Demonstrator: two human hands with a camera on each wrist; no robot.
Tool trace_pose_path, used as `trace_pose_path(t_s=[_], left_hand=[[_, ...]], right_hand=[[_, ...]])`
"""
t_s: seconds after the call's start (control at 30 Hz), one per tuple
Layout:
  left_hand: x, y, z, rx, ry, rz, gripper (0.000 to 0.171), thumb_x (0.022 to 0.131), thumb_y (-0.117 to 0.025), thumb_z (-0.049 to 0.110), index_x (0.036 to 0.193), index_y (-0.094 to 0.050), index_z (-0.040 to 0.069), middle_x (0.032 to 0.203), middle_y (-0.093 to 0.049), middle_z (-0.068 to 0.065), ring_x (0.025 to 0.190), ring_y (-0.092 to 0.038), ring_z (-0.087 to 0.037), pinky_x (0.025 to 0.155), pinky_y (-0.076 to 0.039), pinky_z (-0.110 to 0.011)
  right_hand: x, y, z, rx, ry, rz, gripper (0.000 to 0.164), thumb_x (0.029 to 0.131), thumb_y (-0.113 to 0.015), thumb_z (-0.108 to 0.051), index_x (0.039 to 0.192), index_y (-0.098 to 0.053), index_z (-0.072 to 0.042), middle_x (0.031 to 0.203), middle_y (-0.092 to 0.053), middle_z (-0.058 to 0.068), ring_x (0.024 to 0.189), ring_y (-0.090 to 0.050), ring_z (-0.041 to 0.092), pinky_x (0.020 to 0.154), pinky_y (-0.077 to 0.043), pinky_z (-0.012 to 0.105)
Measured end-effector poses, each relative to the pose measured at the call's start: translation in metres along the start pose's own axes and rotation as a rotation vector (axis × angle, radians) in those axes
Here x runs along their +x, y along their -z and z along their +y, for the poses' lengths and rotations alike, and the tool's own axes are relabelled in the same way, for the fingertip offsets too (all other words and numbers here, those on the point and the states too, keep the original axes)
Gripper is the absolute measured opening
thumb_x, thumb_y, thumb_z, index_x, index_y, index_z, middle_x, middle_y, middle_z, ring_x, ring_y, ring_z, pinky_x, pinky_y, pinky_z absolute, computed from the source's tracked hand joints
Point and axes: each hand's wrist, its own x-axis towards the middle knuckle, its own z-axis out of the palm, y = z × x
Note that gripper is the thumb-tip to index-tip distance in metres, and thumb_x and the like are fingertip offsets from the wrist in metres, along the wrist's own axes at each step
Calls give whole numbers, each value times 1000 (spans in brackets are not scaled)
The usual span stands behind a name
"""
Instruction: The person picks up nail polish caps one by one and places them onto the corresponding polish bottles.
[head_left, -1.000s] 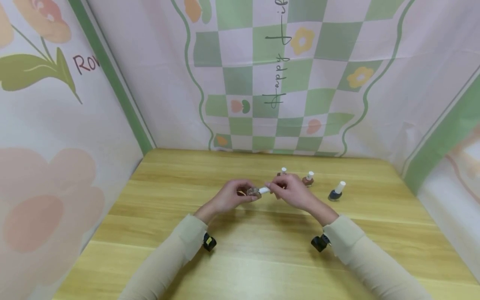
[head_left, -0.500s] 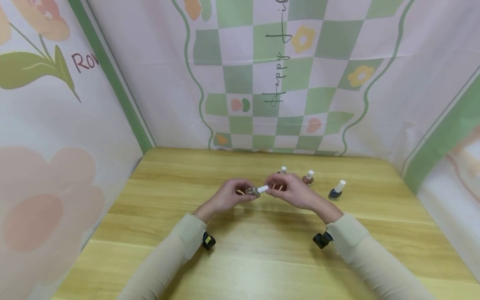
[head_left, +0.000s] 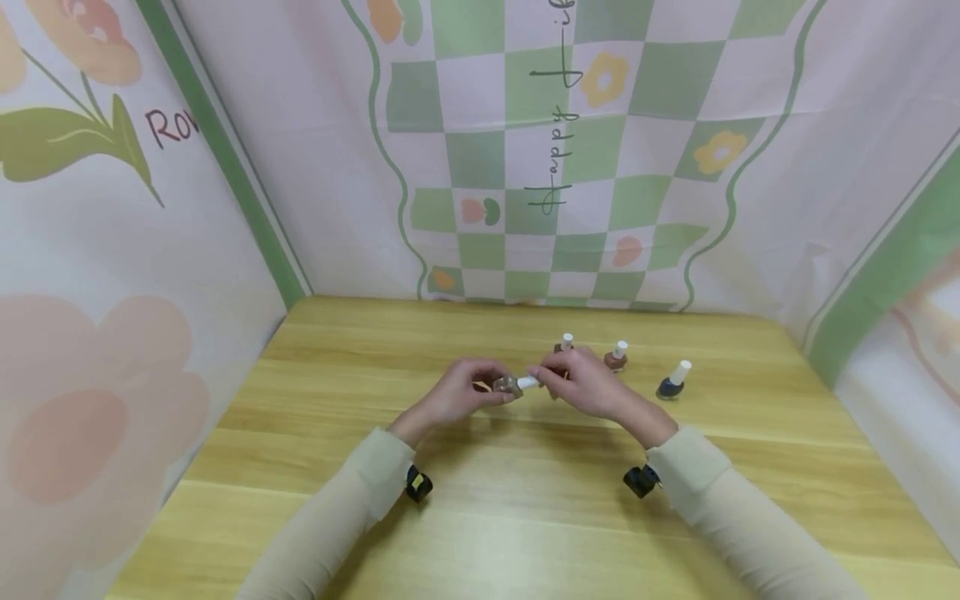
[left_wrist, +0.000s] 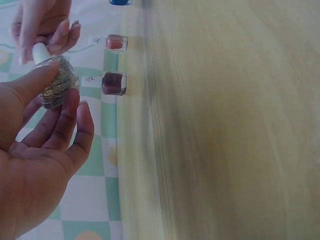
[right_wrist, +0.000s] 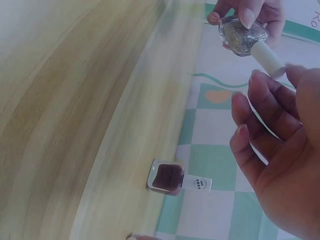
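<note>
A clear nail polish bottle (right_wrist: 242,36) with gold-silver glitter is held between the thumb and fingers of my left hand (head_left: 459,393), above the table. It lies tilted, its white cap (right_wrist: 267,59) pointing toward my right hand (head_left: 581,382). The thumb and index fingertip of that hand pinch the cap's end, the other fingers loosely bent. The cap sits against the bottle's neck. Behind the right hand, a dark mauve nail polish bottle (left_wrist: 114,83) stands upright, partly covered in the head view. A reddish-brown nail polish bottle (head_left: 616,360) stands to its right.
Farther right stands a dark blue nail polish bottle (head_left: 671,387) with a white cap. The wooden table (head_left: 495,525) meets a checkered green-and-white cloth (head_left: 528,242) at its back edge. Printed cloth also hangs at both sides.
My right fingers shift on the cap: they curl back half a second ago, then reach forward along it again now. The left hand and bottle stay almost in place.
</note>
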Motion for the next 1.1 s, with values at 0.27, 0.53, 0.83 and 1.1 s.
trace_pose_path(t_s=[0.27, 0.53, 0.83, 1.1], left_hand=[[-2, 0, 0, -1, 14, 9, 14, 95, -76, 16, 108, -74, 18, 102, -71, 4, 96, -65, -14, 86, -57, -33], [-1, 0, 0, 6, 24, 10, 16, 94, -76, 15, 109, -74, 17, 101, -71, 4, 96, -66, -14, 85, -58, -31], [-1, -1, 3, 14, 14, 9, 16, 93, -77, 13, 109, -74, 15, 101, -72, 4, 95, -67, -12, 85, -58, -30], [-1, -1, 3, 11, 17, 8, 18, 93, -77, 13, 110, -74, 14, 101, -72, 4, 95, -68, -12, 84, -58, -30]], right_hand=[[-2, 5, 0, 44, -17, 8, 21, 104, -62, -31, 116, -72, -17, 91, -71, -1, 67, -62, 12, 58, -53, 30], [-2, 6, -2, 119, 8, -72, 24, 97, -73, -18, 121, -69, -14, 102, -70, 0, 79, -68, 19, 65, -58, 31], [1, 1, -1, 83, -8, -36, 20, 103, -64, -30, 95, -74, -16, 77, -68, 5, 63, -61, 19, 55, -52, 30], [0, 3, -2, 49, 1, -27, 21, 101, -68, -27, 115, -72, -13, 87, -70, -5, 69, -65, 15, 60, -55, 29]])
